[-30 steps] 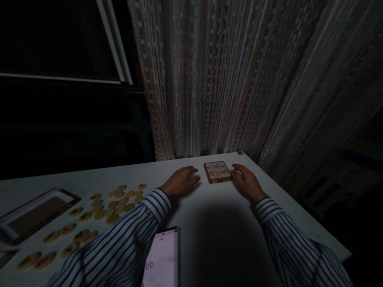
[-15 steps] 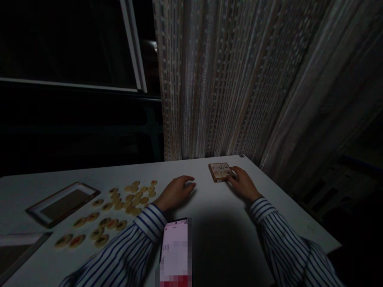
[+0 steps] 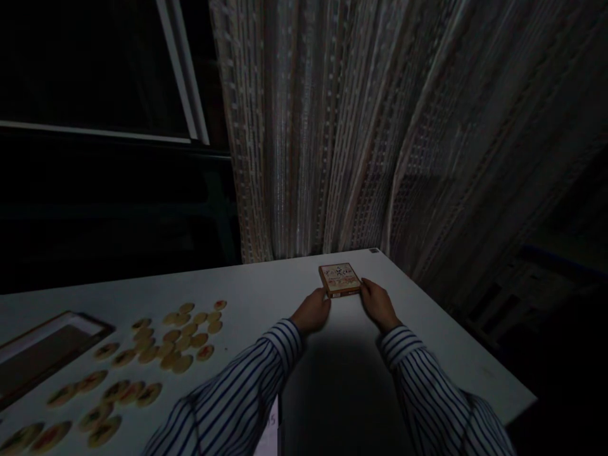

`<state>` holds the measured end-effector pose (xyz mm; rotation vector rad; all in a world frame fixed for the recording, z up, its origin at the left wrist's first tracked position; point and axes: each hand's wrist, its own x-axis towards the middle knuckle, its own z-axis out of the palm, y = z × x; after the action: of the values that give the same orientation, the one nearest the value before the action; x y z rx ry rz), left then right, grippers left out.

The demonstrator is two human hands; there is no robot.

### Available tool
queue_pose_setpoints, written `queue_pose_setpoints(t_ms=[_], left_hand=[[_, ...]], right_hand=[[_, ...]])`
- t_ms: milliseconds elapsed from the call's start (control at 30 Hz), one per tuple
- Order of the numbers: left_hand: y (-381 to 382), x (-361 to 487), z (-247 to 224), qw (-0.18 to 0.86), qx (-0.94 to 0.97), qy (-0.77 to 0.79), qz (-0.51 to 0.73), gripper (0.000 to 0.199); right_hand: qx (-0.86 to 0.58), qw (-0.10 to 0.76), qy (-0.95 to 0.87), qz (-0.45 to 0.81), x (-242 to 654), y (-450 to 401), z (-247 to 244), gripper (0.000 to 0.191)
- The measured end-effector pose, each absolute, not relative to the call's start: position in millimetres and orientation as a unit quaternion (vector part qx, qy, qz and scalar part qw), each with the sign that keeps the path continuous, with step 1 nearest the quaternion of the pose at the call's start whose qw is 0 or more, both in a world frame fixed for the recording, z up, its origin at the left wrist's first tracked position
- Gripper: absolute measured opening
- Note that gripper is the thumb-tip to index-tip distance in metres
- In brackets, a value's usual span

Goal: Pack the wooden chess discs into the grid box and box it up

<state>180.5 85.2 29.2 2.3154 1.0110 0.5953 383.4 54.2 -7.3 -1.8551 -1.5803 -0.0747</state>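
Observation:
A small flat box (image 3: 340, 278) with a printed lid and brown sides lies near the far edge of the white table. My left hand (image 3: 312, 310) grips its near left corner, fingers curled in. At its right side, my right hand (image 3: 379, 304) holds the near right corner between thumb and fingers. Both arms wear striped sleeves. Round wooden pieces (image 3: 183, 342), several with red or dark markings, are spread over the table left of my left arm.
An open shallow tray (image 3: 52, 348) sits at the left of the white table (image 3: 266, 285). Partly under my left sleeve is a lit phone (image 3: 270, 430). A patterned curtain (image 3: 304, 139) hangs behind the table's far edge.
My left hand has moved right and closed on the box's left corner. My right hand has shifted to its near right corner. The view has turned right, and the phone is now mostly hidden.

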Motion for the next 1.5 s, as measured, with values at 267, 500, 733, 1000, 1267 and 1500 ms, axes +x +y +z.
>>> queue_pose_setpoints(t_ms=[267,500,733,1000,1267,1500], left_hand=[[84,198,19,0.297,0.849,0.360,0.248,0.044],[84,200,18,0.308,0.846,0.349,0.261,0.048],[81,199,20,0.307,0.846,0.337,0.277,0.049],[79,198,25,0.308,0.841,0.361,0.260,0.043],[82,164,56,0.287,0.828,0.411,0.251,0.043],[79,120,79,0.274,0.820,0.412,0.289,0.037]], right_hand=[[-0.701,0.342,-0.626,0.004,381,55,-3,0.036],[-0.699,0.349,-0.623,0.017,381,54,-1,0.036],[-0.704,0.341,-0.623,0.020,379,54,1,0.036],[-0.707,0.348,-0.615,0.024,378,52,0,0.037],[-0.721,0.383,-0.577,-0.021,371,45,9,0.041],[-0.679,0.409,-0.610,-0.010,347,37,26,0.038]])
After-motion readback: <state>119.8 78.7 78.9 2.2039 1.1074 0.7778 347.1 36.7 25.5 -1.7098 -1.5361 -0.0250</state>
